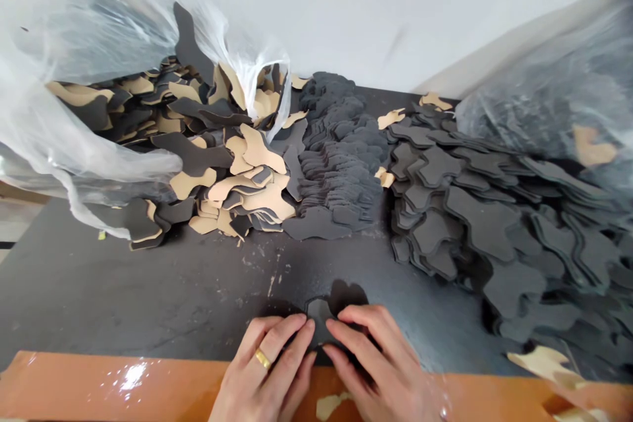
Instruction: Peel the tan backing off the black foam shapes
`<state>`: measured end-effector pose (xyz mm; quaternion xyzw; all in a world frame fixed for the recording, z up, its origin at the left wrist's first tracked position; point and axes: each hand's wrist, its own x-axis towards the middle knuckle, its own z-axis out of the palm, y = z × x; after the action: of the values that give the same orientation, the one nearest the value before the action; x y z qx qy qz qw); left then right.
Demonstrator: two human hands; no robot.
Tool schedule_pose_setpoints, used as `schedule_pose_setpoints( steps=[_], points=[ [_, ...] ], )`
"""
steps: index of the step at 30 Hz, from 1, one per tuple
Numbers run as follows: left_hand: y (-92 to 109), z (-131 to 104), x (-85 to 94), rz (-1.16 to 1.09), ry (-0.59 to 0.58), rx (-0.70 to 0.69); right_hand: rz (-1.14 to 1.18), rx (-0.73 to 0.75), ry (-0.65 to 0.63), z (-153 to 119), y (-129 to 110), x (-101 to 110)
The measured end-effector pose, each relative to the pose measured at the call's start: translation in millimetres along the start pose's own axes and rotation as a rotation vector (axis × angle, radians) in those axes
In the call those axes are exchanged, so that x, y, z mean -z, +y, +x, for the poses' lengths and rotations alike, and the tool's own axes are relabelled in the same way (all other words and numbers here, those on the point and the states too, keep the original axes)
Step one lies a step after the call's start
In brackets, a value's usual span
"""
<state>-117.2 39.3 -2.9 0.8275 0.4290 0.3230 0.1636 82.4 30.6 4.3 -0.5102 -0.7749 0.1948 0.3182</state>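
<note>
A small dark piece (320, 315) sits between the left hand (271, 362) and right hand (378, 359), by the orange front edge (84, 382) of the table (168, 297). Both hands, half closed, hold its sides. Table top shows at left; a dark pile (475, 211) fills the right.

Dark-grey piece (320, 318) (gold ring (262, 359)).

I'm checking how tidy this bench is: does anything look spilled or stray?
Yes: the left heap appears spilled from its plastic bag, tan and dark sides mixed, unlike the neater middle rows. A tan scrap also lies stray on the orange strip, between the left hand and the right hand.
</note>
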Motion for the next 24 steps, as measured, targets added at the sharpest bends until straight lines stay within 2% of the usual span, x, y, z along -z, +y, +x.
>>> schedule_pose_setpoints(
  steps=[17,24],
  points=[
    [-0.4,-0.3,-0.3,0.017,-0.016,0.004,0.011,0.008,-0.006,-1.2,0.2,-0.6],
    [3.2,-2.6,2.2,-0.004,-0.002,0.054,0.002,-0.016,-0.035,-2.4,-0.5,-0.7]
  ],
)
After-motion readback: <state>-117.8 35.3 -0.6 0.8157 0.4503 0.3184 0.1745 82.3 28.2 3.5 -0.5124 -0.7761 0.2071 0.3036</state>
